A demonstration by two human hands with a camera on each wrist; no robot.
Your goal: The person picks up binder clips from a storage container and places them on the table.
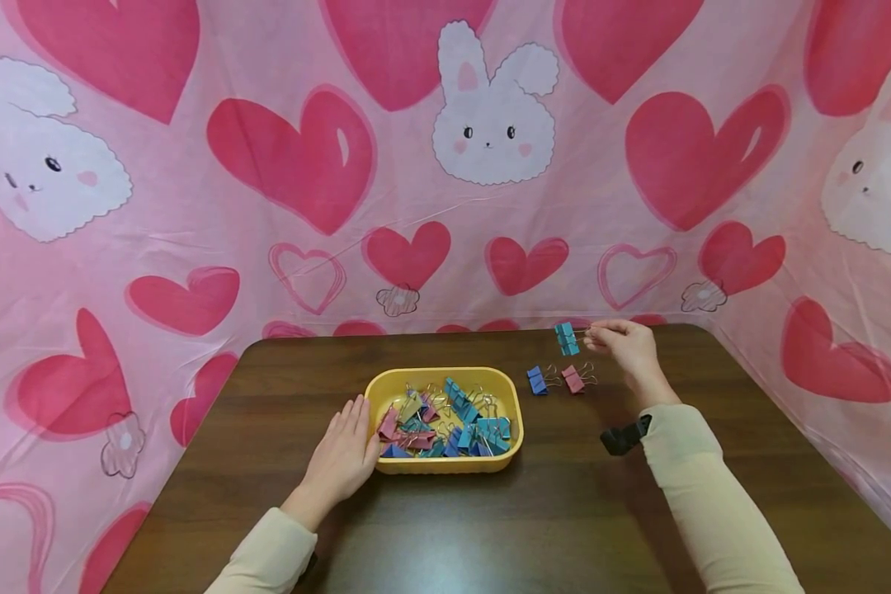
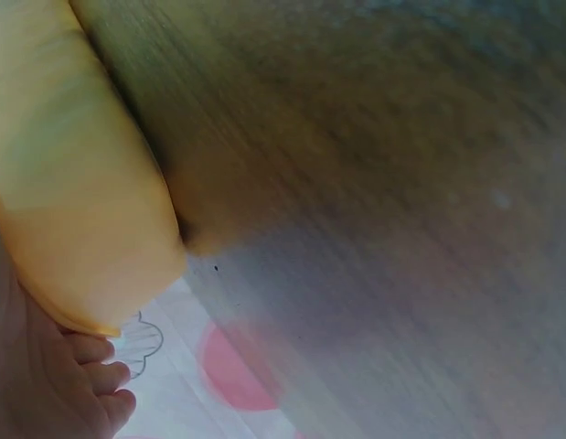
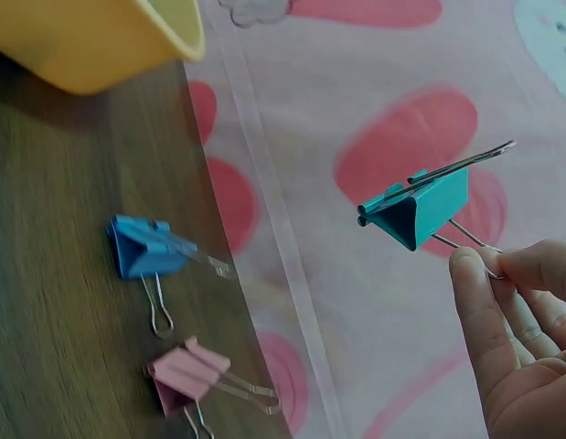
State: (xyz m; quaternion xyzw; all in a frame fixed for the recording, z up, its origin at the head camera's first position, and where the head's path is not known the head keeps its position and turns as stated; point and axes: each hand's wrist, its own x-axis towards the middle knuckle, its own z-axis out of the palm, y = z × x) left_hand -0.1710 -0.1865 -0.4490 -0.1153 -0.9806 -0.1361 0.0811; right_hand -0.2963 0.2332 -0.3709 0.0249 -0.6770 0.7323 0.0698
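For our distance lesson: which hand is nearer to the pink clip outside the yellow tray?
Right. The right hand is raised near the pink clip; the left hand is across the yellow tray from it.

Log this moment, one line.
left grip: against yellow tray of clips | right grip: pinching teal clip | table: blue clip, pink clip

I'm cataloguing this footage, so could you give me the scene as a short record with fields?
Right hand: the right hand pinches one wire handle of a teal clip between its fingers
Left hand: the left hand lies against the left side of a yellow tray
Tray contents: a pile of clips in pink, blue, teal and yellowish
On table: a blue clip and a pink clip, right of the tray
Surface: dark brown table
Backdrop: pink cloth with hearts and rabbits
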